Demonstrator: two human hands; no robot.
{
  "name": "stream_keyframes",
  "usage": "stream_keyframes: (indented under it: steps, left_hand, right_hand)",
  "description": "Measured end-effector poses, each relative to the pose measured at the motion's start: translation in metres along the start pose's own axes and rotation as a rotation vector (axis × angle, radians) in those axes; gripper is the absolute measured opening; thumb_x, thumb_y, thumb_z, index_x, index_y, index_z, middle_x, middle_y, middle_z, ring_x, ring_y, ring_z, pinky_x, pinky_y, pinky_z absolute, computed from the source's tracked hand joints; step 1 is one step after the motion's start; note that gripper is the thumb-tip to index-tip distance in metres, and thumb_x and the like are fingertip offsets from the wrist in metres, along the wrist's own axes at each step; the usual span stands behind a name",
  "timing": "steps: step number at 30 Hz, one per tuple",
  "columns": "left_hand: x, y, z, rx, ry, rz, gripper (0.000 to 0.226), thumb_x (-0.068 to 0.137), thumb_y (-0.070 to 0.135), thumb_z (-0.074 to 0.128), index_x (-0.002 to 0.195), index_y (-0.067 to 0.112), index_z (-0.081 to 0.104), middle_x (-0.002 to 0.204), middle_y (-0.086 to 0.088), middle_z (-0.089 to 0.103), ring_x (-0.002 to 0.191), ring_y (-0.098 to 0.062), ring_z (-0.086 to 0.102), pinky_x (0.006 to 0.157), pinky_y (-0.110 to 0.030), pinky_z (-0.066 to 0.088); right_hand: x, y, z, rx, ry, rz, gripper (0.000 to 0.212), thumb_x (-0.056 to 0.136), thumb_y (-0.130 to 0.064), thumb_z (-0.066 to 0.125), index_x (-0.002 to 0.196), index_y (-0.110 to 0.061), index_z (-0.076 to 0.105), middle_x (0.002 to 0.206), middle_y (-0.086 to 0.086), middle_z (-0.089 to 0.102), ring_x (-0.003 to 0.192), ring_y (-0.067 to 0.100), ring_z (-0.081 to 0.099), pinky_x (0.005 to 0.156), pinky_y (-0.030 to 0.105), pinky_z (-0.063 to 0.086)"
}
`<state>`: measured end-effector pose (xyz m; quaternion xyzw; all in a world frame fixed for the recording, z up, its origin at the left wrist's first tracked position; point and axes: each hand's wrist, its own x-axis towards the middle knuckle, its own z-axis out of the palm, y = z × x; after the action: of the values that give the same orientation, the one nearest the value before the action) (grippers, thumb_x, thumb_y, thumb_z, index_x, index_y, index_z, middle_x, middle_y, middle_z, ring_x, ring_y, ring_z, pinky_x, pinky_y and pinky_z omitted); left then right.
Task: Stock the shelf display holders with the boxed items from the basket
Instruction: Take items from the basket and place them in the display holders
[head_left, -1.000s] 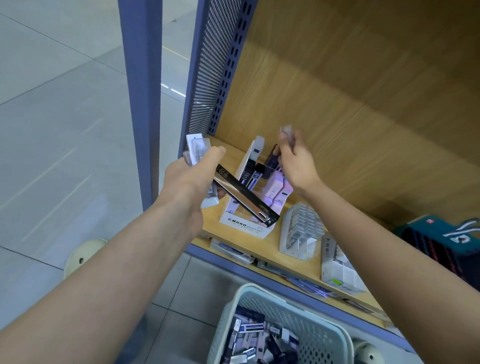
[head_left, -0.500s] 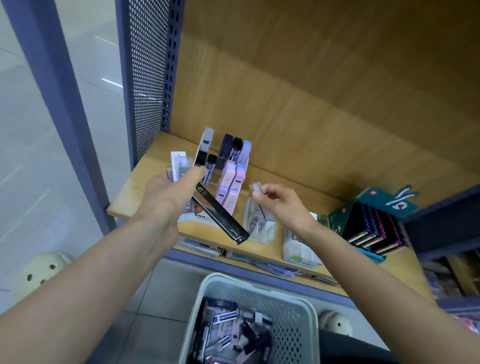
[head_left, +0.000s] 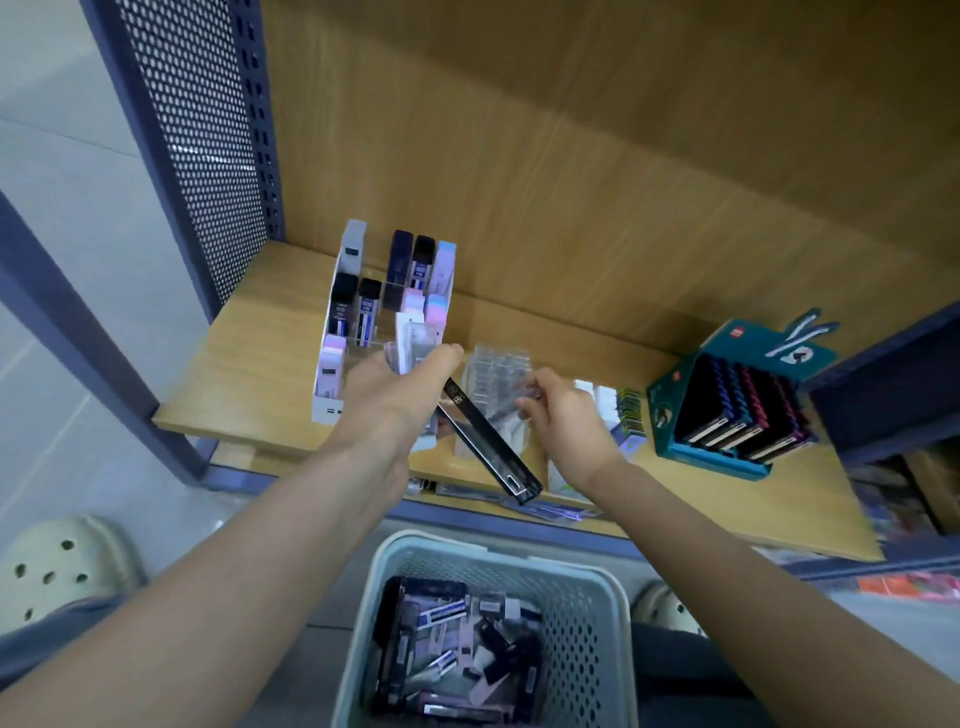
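My left hand (head_left: 395, 405) grips a bunch of boxed items: a long black box (head_left: 488, 447) slanting down to the right and a few small clear and white boxes (head_left: 413, 343) sticking up past my thumb. It hovers in front of the white tiered display holder (head_left: 332, 374), which holds several dark, blue and pink boxes. My right hand (head_left: 563, 421) pinches a small clear box (head_left: 530, 389) over the clear plastic holder (head_left: 496, 379). Below, the pale basket (head_left: 587, 608) holds several more boxes.
A teal display box (head_left: 727, 415) of dark and red items stands at the right of the wooden shelf (head_left: 260, 364). A perforated blue upright (head_left: 208, 130) bounds the shelf on the left. Another small holder (head_left: 623, 415) sits behind my right hand. My shoes (head_left: 62, 566) flank the basket.
The view has shifted down and closer. My right hand has moved from the white holder across to the clear holder, still pinching the small box. My left hand keeps its bunch.
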<state>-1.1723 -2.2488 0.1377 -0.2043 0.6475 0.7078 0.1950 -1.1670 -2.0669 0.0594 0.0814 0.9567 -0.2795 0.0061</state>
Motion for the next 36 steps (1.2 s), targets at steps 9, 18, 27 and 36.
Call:
stream_keyframes:
  steps: [9,18,27,36]
  left_hand:
    - [0.011,-0.005,0.006,0.049,0.014,-0.001,0.022,0.084,0.025,0.065,0.069,0.020,0.050,0.062,-0.003,0.051,0.059,-0.020,0.047,0.087,-0.039,0.047]
    - [0.010,-0.009,0.011,0.067,0.007,-0.011,0.031,0.085,0.023,0.063,0.061,0.019,0.044,0.042,0.005,0.049,0.052,-0.018,0.045,0.079,-0.031,0.040]
    - [0.012,-0.010,0.011,0.085,0.022,-0.015,0.026,0.086,0.025,0.063,0.067,0.019,0.047,0.056,-0.002,0.051,0.052,-0.018,0.045,0.062,-0.024,0.038]
    - [0.014,-0.013,0.013,0.105,0.023,-0.008,0.025,0.085,0.025,0.065,0.067,0.019,0.048,0.056,-0.002,0.050,0.065,-0.024,0.051,0.097,-0.047,0.046]
  right_hand:
    - [0.005,0.010,0.007,-0.178,-0.001,-0.202,0.019,0.097,-0.010,0.047,0.109,-0.010,0.061,0.110,0.006,0.057,0.095,0.027,0.061,0.080,0.042,0.048]
    - [0.000,0.001,0.000,0.525,0.154,0.093,0.009,0.092,-0.017,0.059,0.091,-0.017,0.050,0.089,-0.001,0.060,0.082,0.013,0.060,0.081,0.023,0.049]
    - [-0.001,-0.011,-0.024,0.741,0.021,0.167,0.012,0.098,-0.020,0.047,0.099,-0.008,0.049,0.076,0.000,0.056,0.052,0.006,0.056,0.055,0.027,0.053]
    - [0.004,0.014,-0.023,-0.231,-0.234,-0.015,0.028,0.096,-0.018,0.051,0.123,-0.011,0.050,0.100,0.007,0.060,0.097,0.026,0.058,0.087,0.038,0.045]
